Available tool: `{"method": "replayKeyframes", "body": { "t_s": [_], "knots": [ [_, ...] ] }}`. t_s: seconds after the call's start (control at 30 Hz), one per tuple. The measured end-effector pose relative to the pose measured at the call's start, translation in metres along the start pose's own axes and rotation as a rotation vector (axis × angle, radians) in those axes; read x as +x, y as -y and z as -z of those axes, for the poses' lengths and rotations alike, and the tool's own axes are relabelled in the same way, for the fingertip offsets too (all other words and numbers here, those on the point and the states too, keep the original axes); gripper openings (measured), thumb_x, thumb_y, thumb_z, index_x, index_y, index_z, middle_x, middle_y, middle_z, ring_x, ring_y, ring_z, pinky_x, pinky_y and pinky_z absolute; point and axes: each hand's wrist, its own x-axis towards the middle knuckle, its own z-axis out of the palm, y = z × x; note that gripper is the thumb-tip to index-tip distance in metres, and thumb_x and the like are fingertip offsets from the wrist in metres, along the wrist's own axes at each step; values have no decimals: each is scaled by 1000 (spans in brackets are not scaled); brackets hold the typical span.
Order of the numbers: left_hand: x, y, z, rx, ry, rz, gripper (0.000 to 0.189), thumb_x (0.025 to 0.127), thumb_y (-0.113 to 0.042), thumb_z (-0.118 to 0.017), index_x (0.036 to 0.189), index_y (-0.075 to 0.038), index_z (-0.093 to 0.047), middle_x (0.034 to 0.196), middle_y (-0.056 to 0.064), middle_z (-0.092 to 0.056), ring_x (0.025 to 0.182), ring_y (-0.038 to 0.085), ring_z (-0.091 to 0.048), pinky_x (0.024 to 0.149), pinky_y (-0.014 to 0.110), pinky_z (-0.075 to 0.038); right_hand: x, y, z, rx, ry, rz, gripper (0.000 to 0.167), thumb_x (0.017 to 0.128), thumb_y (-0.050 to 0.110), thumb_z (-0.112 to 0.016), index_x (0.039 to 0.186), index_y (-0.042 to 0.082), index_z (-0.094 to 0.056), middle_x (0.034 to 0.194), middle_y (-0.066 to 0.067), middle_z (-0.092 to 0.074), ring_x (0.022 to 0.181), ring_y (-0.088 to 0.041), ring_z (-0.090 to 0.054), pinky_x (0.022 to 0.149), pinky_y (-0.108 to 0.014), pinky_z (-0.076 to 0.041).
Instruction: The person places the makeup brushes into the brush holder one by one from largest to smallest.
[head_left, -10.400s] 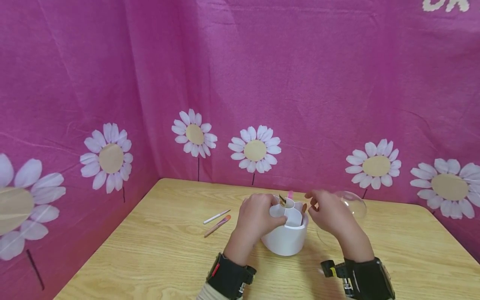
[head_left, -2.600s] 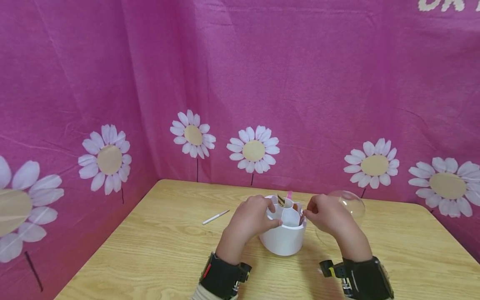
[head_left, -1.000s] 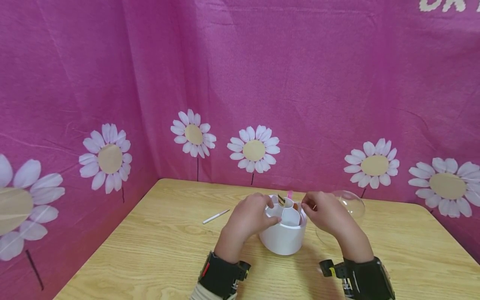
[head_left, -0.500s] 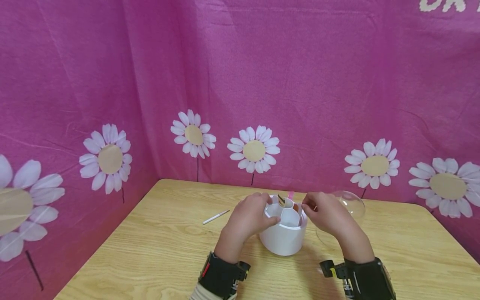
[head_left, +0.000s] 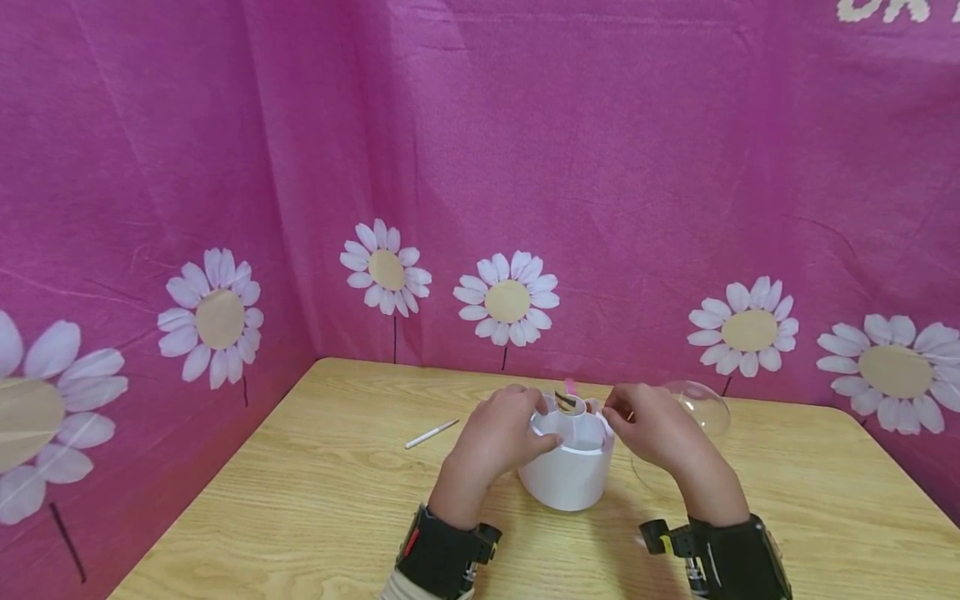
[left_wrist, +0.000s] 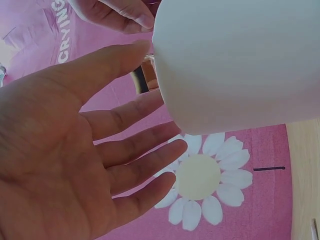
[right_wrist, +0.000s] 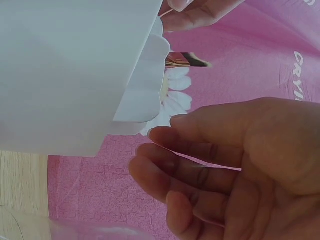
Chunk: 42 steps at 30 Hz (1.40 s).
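A round white makeup brush holder [head_left: 566,485] with a divided inner insert [head_left: 576,429] stands on the table. My left hand [head_left: 498,429] reaches over its left side, thumb and index finger pinching the insert's edge, the other fingers loosely extended. At the right rim my right hand [head_left: 651,425] has curled fingers, with thumb and index finger pinching the insert's edge; the contact is partly hidden. Several brushes stand inside, including a dark-tipped brush [head_left: 566,402] in the centre and a pink one [head_left: 570,386] at the back. In the right wrist view a brush head [right_wrist: 187,60] rises above the scalloped insert.
A thin white-handled brush [head_left: 432,434] lies on the table left of the holder. Behind my right hand is a clear dome lid [head_left: 703,408]. The wooden table [head_left: 315,500] meets a pink curtain [head_left: 600,167] printed with daisies at its back.
An orange-tipped brush left the table; my right hand later had a brush at the holder's right compartment. In the last half second the insert has turned, its back side moving left.
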Motion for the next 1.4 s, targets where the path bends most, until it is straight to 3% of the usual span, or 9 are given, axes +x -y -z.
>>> {"method": "replayKeyframes", "body": {
  "t_s": [0.2, 0.4, 0.43, 0.53, 0.67, 0.8, 1.1, 1.23, 1.4],
  "knots": [
    [1, 16, 6, -81, -11, 44, 37, 92, -32, -76, 120, -8, -68, 118, 7, -69, 107, 23, -65, 89, 40, -55, 0, 0, 1, -7, -5, -5, 8, 92, 8, -68, 86, 4, -70, 73, -1, -61, 66, -17, -54, 61, -34, -47],
    [-1, 69, 9, -70, -42, 182, 30, 98, -22, -67, 118, 1, -68, 122, 17, -68, 117, 34, -63, 95, 49, -52, 1, -2, 1, -6, -2, -7, 7, 93, 8, -68, 88, 3, -70, 75, -1, -62, 68, -17, -55, 62, -35, -48],
    [-3, 79, 8, -54, -31, 210, 29, 99, -21, -65, 115, 3, -69, 120, 18, -68, 115, 35, -63, 94, 49, -53, 1, -2, 1, -5, 0, -8, 7, 93, 8, -68, 88, 3, -70, 75, -2, -62, 69, -17, -55, 62, -35, -48],
    [-7, 105, 3, -33, 45, 297, 26, 100, -18, -61, 98, 7, -70, 96, 16, -67, 88, 29, -64, 79, 43, -54, 0, -2, 1, 0, 7, -19, 7, 93, 8, -68, 88, 3, -70, 75, -2, -62, 69, -18, -55, 62, -35, -48],
    [-13, 124, -3, -66, 156, 379, 24, 99, -13, -56, 85, 5, -62, 78, 11, -53, 70, 23, -49, 68, 37, -45, 0, -1, 1, 7, 22, -39, 7, 93, 8, -68, 90, 2, -70, 76, -3, -63, 69, -18, -56, 62, -34, -49],
    [-15, 128, -6, -96, 192, 408, 19, 98, -11, -55, 89, 5, -60, 81, 11, -53, 73, 24, -49, 68, 34, -43, 1, -1, 2, 13, 32, -49, 7, 93, 9, -68, 91, 2, -70, 77, -4, -63, 70, -19, -57, 63, -34, -50],
    [-17, 120, -7, -123, 186, 414, 6, 88, 2, -65, 82, 2, -66, 75, 6, -54, 68, 19, -47, 60, 29, -41, 0, 1, 2, 22, 43, -51, 7, 93, 9, -69, 94, 2, -70, 79, -5, -64, 71, -20, -57, 63, -34, -52],
    [-16, 117, -10, -22, 184, 414, 12, 80, 10, -70, 79, 1, -63, 73, 5, -53, 67, 18, -45, 59, 29, -42, 0, 0, 2, 16, 43, -48, 8, 93, 9, -69, 93, 2, -70, 78, -4, -64, 71, -19, -57, 63, -34, -52],
    [-15, 118, -13, 53, 169, 453, 14, 80, 11, -71, 81, 2, -61, 74, 8, -53, 67, 20, -47, 58, 32, -46, 0, 0, 2, 16, 44, -48, 9, 94, 10, -69, 93, 2, -70, 78, -4, -64, 70, -19, -57, 62, -34, -52]
  ]
}}
